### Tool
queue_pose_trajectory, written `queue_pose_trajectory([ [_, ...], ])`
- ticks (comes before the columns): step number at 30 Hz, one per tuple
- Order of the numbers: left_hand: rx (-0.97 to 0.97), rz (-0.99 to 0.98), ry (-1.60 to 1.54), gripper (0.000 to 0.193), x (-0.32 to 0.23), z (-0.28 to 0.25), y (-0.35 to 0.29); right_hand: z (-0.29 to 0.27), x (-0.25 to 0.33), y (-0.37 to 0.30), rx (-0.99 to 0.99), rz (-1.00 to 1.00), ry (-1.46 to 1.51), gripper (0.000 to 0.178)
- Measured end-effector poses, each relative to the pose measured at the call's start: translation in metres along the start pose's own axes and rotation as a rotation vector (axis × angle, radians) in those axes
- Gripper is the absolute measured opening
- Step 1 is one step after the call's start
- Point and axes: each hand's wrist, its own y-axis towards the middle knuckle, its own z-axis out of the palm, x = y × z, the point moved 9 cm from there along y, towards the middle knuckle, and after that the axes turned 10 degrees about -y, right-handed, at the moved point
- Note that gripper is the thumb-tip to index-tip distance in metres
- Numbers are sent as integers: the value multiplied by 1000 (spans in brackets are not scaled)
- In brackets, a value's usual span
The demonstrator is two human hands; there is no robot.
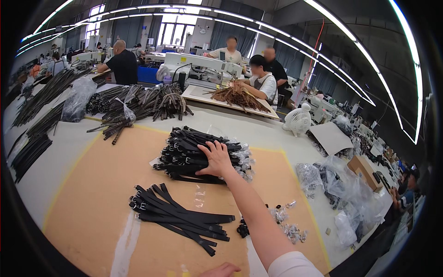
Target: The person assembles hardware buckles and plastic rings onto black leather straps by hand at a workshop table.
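Pile, head view: black straps (182, 159) stacked thick near the middle of the tan sheet (92, 194), buckles toward the left, clear wrap (247, 161) bunched at the right end
Right hand (216, 159): on top of the pile, touching it, fingers and thumb spread wide; can't tell if any fingertip is hooked under a strap
Left hand (220, 270): only partly in at the lower edge, below the loose straps; grip can't be told from here
Loose straps (184, 216): smaller crossed fan, nearer the body than the pile, metal buckles (143, 206) at left, tails running right
Grip advice: a spread palm should steady the stack but won't single out straps; to take some, I'd close thumb against fingers on a small bunch, well clear of the wrap
Lift advice: straight up beats dragging, buckles look likely to snag on neighbours and pull the stack over
Alignment: keep buckle ends together at left, square the crossed tails before adding more
Watch: small wrapped hardware (293, 233) lies just right of the forearm, a low elbow could sweep it
Second hand: best used to pin the pile while the other pulls
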Motion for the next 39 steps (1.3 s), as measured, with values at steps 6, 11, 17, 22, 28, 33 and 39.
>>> queue_pose_trajectory([
  [6, 3, -31, 76, 43, 23, 7, 0, 15, 10, -8, 143, -32, -5, 128],
  [11, 107, -81, 2, 41, 23, 7, 7, -27, 9, 1, 189, -107, -22, 135],
  [17, -303, 71, 50, 17, -1, -75, 10, -49, 73, -78, 169, 152, 475, 74],
  [22, -862, 165, 429, 18, 2, -174, -23, -81, 174, -202, 118, 3, 433, 80],
  [28, -578, -2, 758, 28, 38, -159, -24, -120, 203, -249, 86, -125, 527, 61],
  [33, -537, -27, 905, 28, 38, -126, -26, -132, 153, -283, 149, -71, 707, 62],
  [39, -503, 95, 779, 23, 13, -92, -9, -136, 64, -356, 14, 356, 843, 27],
])
